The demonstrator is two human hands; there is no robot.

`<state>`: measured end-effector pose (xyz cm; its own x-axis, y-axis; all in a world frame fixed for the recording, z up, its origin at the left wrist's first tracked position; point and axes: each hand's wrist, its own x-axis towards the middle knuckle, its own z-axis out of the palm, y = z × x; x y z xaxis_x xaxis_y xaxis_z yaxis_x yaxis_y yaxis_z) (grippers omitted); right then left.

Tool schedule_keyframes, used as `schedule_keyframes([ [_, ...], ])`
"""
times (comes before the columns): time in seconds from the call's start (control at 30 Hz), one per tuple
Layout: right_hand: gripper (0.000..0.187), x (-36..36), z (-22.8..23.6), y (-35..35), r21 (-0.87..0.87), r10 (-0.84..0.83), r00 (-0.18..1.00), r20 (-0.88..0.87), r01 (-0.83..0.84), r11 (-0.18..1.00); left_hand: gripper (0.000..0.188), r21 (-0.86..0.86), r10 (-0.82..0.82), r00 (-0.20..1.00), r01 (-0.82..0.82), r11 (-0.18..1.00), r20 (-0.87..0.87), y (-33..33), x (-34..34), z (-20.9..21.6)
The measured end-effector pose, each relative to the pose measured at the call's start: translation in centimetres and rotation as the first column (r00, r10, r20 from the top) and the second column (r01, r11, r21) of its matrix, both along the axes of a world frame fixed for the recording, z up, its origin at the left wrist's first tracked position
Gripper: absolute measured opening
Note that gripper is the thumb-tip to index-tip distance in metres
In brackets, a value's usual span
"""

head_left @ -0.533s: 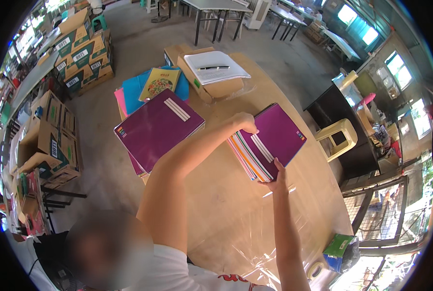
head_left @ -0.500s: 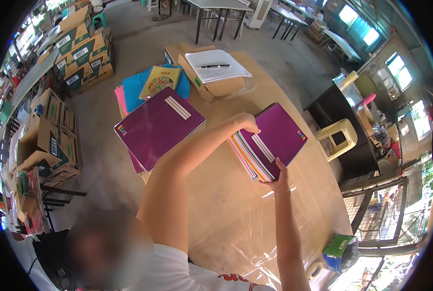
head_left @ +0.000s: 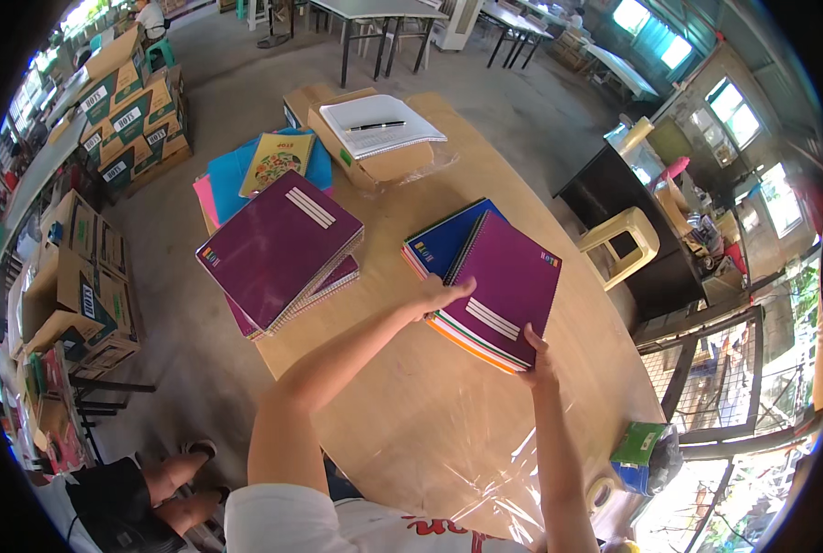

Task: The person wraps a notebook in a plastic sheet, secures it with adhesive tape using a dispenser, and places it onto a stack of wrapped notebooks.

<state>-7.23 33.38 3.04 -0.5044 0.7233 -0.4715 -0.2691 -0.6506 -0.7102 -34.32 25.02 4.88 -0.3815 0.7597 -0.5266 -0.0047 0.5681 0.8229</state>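
Observation:
Near the middle of the table, a stack of spiral notebooks with a purple cover [head_left: 508, 267] on top is between my hands. My left hand [head_left: 441, 297] grips its left edge, thumb over the purple cover. At the lower right corner my right hand [head_left: 540, 358] is closed on the stack, thumb on top and fingers beneath. White, green and orange edges show along its near side. A blue notebook [head_left: 444, 241] sticks out at its far left, partly covered. Farther left sits another pile of purple notebooks [head_left: 282, 244], touched by neither hand.
Blue folders [head_left: 227, 180] and a yellow booklet [head_left: 278, 164] lie behind the left pile. A cardboard box [head_left: 398, 164] carries a white spiral pad [head_left: 384, 124] and a pen. Clear plastic [head_left: 485, 488] lies near me. A cream stool [head_left: 622, 244] stands beyond the table's right edge.
The held stack has turned and come nearer to me, exposing the blue notebook at its far left. My left hand has moved from its far end down the left edge. The view has shifted slightly.

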Motion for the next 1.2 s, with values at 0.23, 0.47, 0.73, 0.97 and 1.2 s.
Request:
schedule_keyframes([
  [0.23,0.039,-3.2,-0.1,2.8,-0.046,0.01,1.0,0.011,-0.009,0.999,0.046,0.134,-0.075,0.843,0.003,0.991,0.533,3.2,-6.3,-5.6],
  [0.47,0.035,-5.0,-1.4,4.8,-0.007,-0.017,1.0,0.008,0.018,1.0,0.04,0.167,0.068,0.997,-0.061,0.984,-0.037,8.3,-13.0,-2.6],
  [0.73,0.014,3.3,10.9,-4.5,0.058,-0.191,0.981,0.043,0.188,0.98,0.107,0.163,0.024,0.192,0.749,0.642,-0.981,0.9,-5.7,2.6],
  [0.97,0.03,22.3,19.4,-19.1,-0.234,-0.233,0.971,0.051,0.238,0.942,0.068,0.763,-0.163,0.746,0.626,-0.161,-0.646,-10.0,13.2,10.4],
  [1.2,0.105,31.2,17.5,-30.7,0.427,-0.066,0.964,-0.258,0.175,0.887,0.081,0.805,-0.562,0.817,0.417,0.423,-0.128,-17.4,23.6,13.9],
])
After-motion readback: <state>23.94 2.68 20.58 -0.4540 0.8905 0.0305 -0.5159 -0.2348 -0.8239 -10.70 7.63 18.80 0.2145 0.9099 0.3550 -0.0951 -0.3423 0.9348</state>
